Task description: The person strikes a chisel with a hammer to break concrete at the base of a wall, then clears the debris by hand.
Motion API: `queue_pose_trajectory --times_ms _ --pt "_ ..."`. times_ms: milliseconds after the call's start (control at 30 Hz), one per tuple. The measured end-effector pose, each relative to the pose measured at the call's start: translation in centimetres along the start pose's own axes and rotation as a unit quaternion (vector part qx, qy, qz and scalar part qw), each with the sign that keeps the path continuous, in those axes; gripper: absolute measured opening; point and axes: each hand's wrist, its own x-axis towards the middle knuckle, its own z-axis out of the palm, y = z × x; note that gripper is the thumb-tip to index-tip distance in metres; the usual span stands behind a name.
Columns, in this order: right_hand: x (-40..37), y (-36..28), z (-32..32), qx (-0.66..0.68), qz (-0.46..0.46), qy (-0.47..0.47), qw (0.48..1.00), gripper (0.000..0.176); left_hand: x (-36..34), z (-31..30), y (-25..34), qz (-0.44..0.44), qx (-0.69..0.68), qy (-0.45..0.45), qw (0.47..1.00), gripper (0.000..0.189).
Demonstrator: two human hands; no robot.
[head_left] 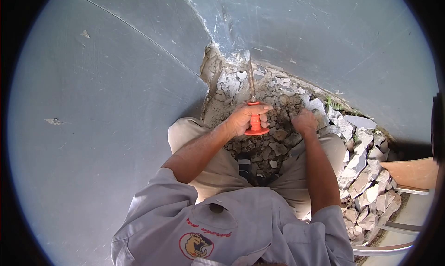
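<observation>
My left hand (242,119) is wrapped round the orange handle of a chisel (256,122). The chisel's long metal shaft points away from me, and its flat tip lies at the chipped bottom of the grey wall corner. My right hand (305,122) is closed, low over the broken rubble (280,99) to the right of the chisel. What its fingers hold, if anything, is hidden. Rubble and pale plaster flakes spread under both hands, between my bent knees.
Grey walls (116,108) rise on the left and ahead, meeting at a broken corner. Larger stone chunks (368,187) are heaped along my right side. Beyond them are a brown board (410,173) and curved metal bars (384,250). Some green weeds (334,104) grow at the wall's foot.
</observation>
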Motion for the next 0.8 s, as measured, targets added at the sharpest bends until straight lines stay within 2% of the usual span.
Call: queue_pose_trajectory --times_ms 133,233,300,600,800 --pt "0.2 0.1 0.4 -0.001 -0.009 0.003 1.0 0.061 0.5 -0.7 -0.1 0.007 -0.004 0.024 1.0 0.031" --pt "0.0 -0.1 0.3 -0.021 -0.01 0.008 1.0 0.052 0.6 -0.7 -0.3 0.011 -0.002 0.046 0.999 0.033" --pt "-0.3 -0.4 -0.1 -0.015 -0.009 -0.002 1.0 0.052 0.3 -0.4 -0.2 0.011 0.013 0.059 0.998 0.034" --pt "0.3 -0.1 0.5 -0.013 0.002 0.002 1.0 0.057 0.4 0.0 -0.4 -0.005 0.047 0.064 0.997 0.033" --pt "0.2 -0.1 0.5 -0.004 -0.003 0.008 1.0 0.059 0.3 0.1 -0.5 0.001 0.065 0.064 0.996 0.023"
